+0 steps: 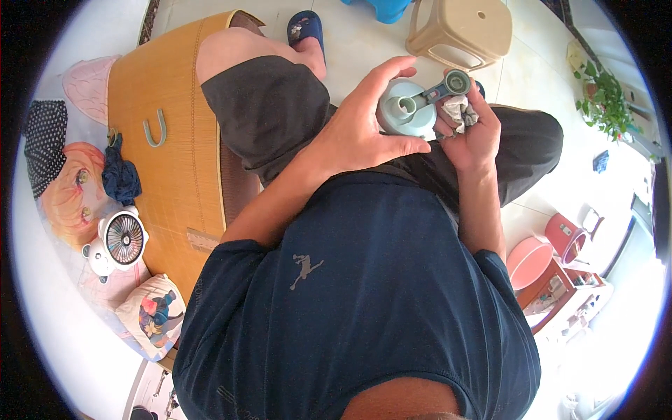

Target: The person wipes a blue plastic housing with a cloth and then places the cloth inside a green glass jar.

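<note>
A pale mint-green water bottle (414, 127) with a short spout on top sits in front of my torso, above my lap. My left hand (346, 136) wraps round its left side, thumb along the near edge. From the bottle's neck a grey-blue flip lid (456, 83) with a round cap end swings out to the right. My right hand (479, 136) is closed round a crumpled greyish-white cloth (459, 113), with its fingers beside the lid's round end. The far fingers of that hand are partly hidden.
I sit beside a tan woven mat (175, 175) with a grey U-shaped handle (155, 129) on it. A white fan (124, 238) and a dark crumpled cloth (120, 171) lie left. Ahead stands a beige stool (465, 28); pink basins (530, 262) and a plant (603, 101) are right.
</note>
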Tool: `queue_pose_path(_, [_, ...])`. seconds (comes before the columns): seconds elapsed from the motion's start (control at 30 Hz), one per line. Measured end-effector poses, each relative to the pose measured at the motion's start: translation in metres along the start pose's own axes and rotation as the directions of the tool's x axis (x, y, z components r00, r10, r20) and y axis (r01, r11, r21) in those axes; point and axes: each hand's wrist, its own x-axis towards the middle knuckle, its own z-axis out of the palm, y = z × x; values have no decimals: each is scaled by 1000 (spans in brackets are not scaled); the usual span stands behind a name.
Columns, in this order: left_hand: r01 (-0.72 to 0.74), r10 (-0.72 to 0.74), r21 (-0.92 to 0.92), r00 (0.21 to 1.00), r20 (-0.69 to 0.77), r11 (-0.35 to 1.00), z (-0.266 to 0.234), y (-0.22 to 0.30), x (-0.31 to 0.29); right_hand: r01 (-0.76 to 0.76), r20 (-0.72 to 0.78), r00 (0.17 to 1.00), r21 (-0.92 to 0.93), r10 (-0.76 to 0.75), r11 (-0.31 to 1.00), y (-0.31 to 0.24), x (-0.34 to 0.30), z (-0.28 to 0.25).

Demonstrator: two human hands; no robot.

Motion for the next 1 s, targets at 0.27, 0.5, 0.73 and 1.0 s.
queue_pose_path(0.27, [-108, 85, -246, 991, -106, 963, 2, -9, -2, -18, 225, 974, 28, 11, 999, -3, 1, -8])
queue_pose_path(0.5, [-58, 27, -455, 997, -74, 889, 0, -9, 2, 48, 229, 972, -10, -45, 999, -1, -2, 3])
queue_pose_path(0.73, [123, -344, -891, 938, -40, 437, 2, -2, 15, 370, 234, 927, -456, -292, 810, 2, -21, 21])
queue_pose_path(1.0, [-64, -164, -606, 935, -314, 793, 14, 11, 21, 651, 625, 718, -759, -306, -23, 1, -46, 56])
